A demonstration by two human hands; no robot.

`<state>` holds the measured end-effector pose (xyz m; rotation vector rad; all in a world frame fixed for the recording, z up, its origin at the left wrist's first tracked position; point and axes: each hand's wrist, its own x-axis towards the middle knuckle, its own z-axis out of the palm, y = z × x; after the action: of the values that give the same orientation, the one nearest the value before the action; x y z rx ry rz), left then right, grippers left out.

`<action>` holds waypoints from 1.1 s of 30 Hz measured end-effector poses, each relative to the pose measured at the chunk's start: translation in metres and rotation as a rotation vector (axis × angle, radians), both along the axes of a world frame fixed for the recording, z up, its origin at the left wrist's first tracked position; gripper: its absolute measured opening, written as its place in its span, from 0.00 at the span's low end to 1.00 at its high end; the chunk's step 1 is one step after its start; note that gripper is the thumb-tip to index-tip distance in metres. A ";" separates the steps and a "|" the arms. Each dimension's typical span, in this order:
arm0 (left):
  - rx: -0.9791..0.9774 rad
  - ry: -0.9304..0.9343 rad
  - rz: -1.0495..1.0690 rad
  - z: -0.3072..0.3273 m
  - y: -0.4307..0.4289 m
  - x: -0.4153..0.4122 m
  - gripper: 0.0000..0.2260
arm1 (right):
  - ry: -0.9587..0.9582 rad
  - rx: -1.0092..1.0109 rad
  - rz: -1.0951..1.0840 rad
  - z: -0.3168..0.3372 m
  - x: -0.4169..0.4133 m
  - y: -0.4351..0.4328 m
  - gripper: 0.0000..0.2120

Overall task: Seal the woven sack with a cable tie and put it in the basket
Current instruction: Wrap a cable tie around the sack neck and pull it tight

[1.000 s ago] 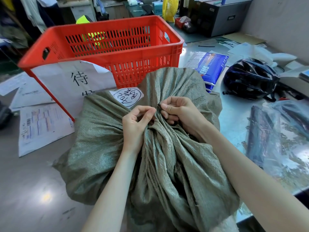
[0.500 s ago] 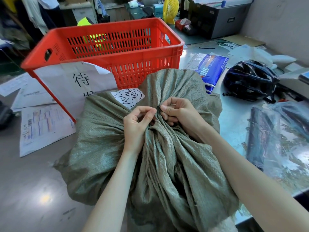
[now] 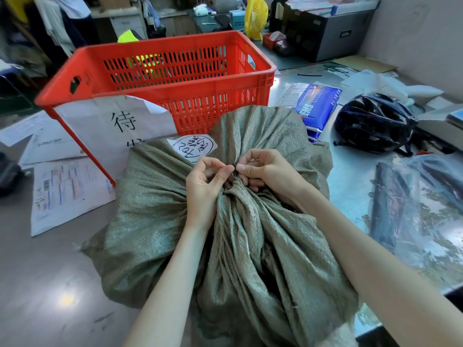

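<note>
Though little has moved over the last sec, the two thumbs have drawn in till their tips nearly meet over the gathered neck of the woven sack (image 3: 150, 216), i.e. the sealing step is still in hand, not done. Left hand (image 3: 204, 189) and right hand (image 3: 268, 171) both sit on that neck w/ fingers (image 3: 225, 171) curled tight, pinching a small dark bit between the thumb tips. It's prob. the cable tie (image 3: 234, 168), but it's too small and too hidden to be sure, and I can't tell whether it's locked yet. The sack lies on the worktop (image 3: 50, 271), bunched neck up, directly under both hands. Its far side is right against the red basket (image 3: 160, 96) behind it, not yet inside, so the lift waits on a snug tie.
</note>
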<state>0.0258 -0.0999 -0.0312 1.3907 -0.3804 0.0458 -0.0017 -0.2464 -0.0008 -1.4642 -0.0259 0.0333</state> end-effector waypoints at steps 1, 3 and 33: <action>0.004 0.000 -0.004 0.000 0.000 0.001 0.09 | 0.001 -0.011 0.010 0.000 0.001 0.000 0.08; 0.015 -0.003 -0.009 0.000 0.001 0.002 0.08 | -0.001 -0.004 0.023 -0.001 0.002 0.000 0.08; 0.178 0.079 -0.239 0.009 0.010 0.010 0.02 | -0.586 -0.885 -0.312 0.005 0.014 -0.010 0.04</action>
<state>0.0362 -0.0902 -0.0223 1.5079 -0.4910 -0.2437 0.0124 -0.2561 0.0039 -2.2975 -0.2890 -0.7210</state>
